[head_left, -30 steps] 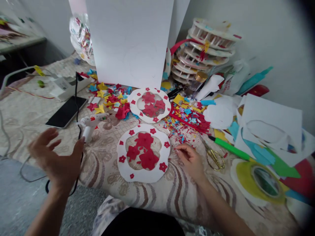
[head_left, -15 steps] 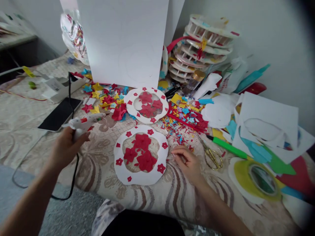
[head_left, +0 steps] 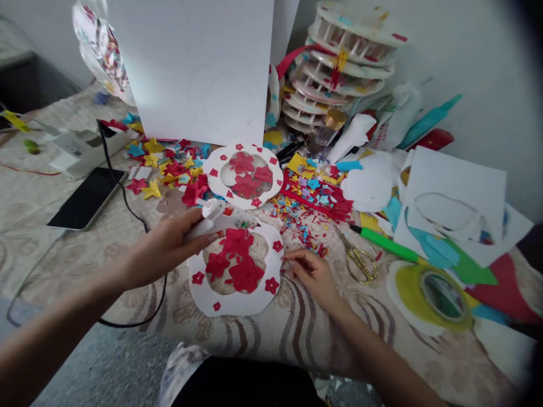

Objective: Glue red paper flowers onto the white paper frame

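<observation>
White glue gun | left hand grips | markings unreadable | right hand beside ring

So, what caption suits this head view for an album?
Left hand holds a glue gun over a white paper ring of red flowers; right hand at its edge.

Gripping white glue gun in left hand, over upper-left rim of white paper ring; touching ring's right rim with right hand; near gold scissors.
</observation>
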The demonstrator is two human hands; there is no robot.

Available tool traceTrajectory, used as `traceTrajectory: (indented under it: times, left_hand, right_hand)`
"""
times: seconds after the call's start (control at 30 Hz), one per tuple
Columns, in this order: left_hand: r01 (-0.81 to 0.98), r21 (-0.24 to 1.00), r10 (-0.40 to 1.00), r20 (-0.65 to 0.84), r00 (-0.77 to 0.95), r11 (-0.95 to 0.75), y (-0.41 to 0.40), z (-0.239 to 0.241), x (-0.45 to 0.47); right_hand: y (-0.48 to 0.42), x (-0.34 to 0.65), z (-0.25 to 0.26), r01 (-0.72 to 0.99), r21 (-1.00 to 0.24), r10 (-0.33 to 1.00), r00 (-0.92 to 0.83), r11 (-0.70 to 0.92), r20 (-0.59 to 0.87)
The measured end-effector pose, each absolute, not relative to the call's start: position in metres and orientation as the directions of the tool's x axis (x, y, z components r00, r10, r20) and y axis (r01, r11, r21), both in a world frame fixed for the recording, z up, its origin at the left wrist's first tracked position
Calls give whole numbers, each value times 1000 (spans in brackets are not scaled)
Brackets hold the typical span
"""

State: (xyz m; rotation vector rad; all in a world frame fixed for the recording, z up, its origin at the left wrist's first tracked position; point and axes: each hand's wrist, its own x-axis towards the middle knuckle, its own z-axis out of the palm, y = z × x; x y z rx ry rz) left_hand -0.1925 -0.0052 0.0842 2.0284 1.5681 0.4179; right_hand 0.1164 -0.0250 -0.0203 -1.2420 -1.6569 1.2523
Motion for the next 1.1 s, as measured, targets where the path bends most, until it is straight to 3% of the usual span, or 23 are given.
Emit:
traceTrajectory:
  times: [0.1, 0.5, 1.1]
  left_hand:
    - [802, 565, 930, -156, 333, -192, 2, 84, -183]
    - [852, 364, 889, -117, 443, -376, 17, 83, -149]
    - [864, 242, 865, -139, 482, -442, 21, 80, -132]
  right_hand:
    - [-25, 116, -19, 309, -940, 943, -330, 146, 38]
    - [-22, 117, -19, 370, -862, 888, -427, 345, 172]
    - [-20, 116, -20, 359, -848, 866, -456, 389, 204]
